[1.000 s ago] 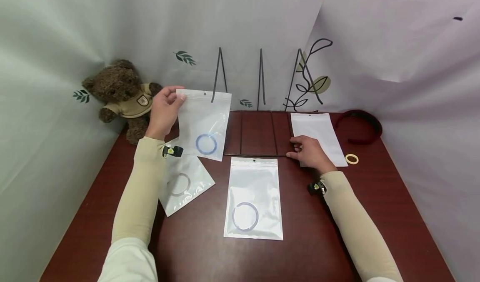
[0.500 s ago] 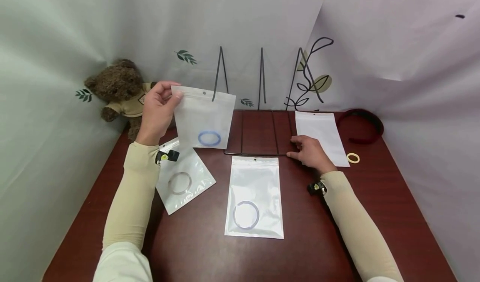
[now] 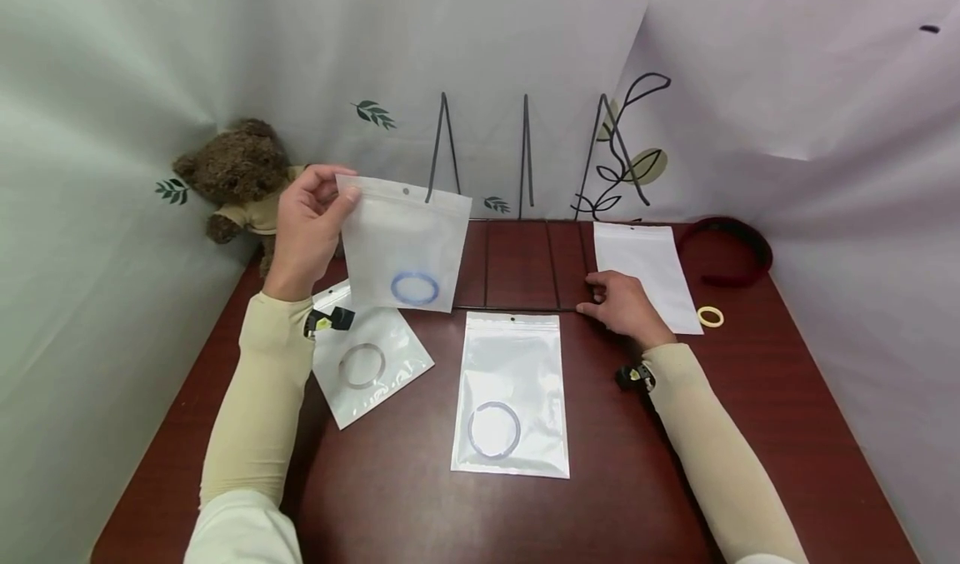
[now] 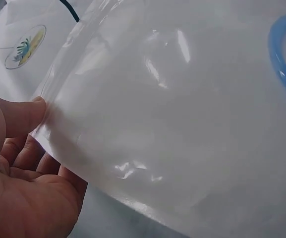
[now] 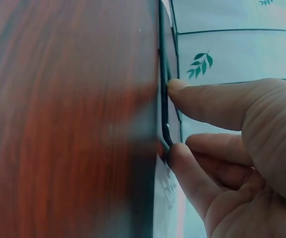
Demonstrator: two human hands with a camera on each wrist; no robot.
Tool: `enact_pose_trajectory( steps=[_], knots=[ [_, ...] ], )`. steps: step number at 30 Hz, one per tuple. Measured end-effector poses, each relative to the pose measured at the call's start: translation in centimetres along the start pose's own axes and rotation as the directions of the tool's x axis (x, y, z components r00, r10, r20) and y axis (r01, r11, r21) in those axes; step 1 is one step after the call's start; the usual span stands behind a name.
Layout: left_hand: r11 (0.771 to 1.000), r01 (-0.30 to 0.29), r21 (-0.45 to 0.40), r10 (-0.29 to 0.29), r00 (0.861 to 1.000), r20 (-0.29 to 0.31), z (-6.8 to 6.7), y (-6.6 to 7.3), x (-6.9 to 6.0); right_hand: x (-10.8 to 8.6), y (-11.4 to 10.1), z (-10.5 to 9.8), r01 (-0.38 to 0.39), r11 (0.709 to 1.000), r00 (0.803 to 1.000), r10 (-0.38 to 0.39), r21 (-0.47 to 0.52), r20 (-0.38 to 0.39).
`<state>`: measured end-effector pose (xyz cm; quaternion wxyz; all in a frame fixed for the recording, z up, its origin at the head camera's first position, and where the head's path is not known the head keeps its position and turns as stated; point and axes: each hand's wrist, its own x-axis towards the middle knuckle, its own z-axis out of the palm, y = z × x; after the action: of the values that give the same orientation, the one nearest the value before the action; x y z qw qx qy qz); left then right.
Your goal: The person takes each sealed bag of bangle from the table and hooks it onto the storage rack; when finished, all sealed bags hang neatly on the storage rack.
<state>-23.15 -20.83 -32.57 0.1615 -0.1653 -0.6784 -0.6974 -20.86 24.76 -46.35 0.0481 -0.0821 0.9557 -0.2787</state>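
Observation:
My left hand [image 3: 306, 227] pinches the top left corner of a zip bag [image 3: 386, 243] that hangs upright, with a blue bangle [image 3: 415, 274] near its bottom. The bag's punched hole lies just left of the tip of the left hook [image 3: 437, 149] on a black wire display rack [image 3: 517, 308]. That tip overlaps the bag's top strip. At the front right corner of the rack's base, thumb and fingers of my right hand [image 3: 624, 304] hold the wire. In the left wrist view the bag [image 4: 197, 129] fills most of the frame, its blue bangle [image 4: 277, 59] at the right edge.
A bag with a purple bangle [image 3: 540, 381] lies front centre; another bag [image 3: 401, 351] lies tilted below my left hand. A white-backed bag [image 3: 645, 256] is right of the rack, near a yellow ring [image 3: 710, 309] and dark red headband [image 3: 763, 256]. A teddy bear [image 3: 236, 164] sits back left.
My left hand has shifted left with the bag, and its hole is now farther from the hook tip. The bag's lower end swung up, then partly down. My right hand stays at the rack.

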Motion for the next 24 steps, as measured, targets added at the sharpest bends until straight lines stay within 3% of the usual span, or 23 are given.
enact_pose_trajectory(
  steps=[9, 17, 24],
  knots=[
    [1.000, -0.009, 0.007, 0.009, 1.000, 0.028, 0.3, 0.8, -0.7, -0.5, 0.7, -0.4, 0.024, 0.998, 1.000, -0.024, -0.052, 0.000],
    [1.000, -0.029, -0.012, 0.030, 0.997, 0.069, -0.3, 2.0, -2.0, -0.4, 0.9, -0.2, 0.025, 0.998, 1.000, -0.024, -0.063, 0.019],
    [0.999, -0.038, -0.009, 0.038, 0.996, 0.077, 0.6, 2.4, -2.6, -0.3, 1.0, -0.4, 0.017, 0.998, 1.000, -0.016, -0.063, 0.010]
  ],
)
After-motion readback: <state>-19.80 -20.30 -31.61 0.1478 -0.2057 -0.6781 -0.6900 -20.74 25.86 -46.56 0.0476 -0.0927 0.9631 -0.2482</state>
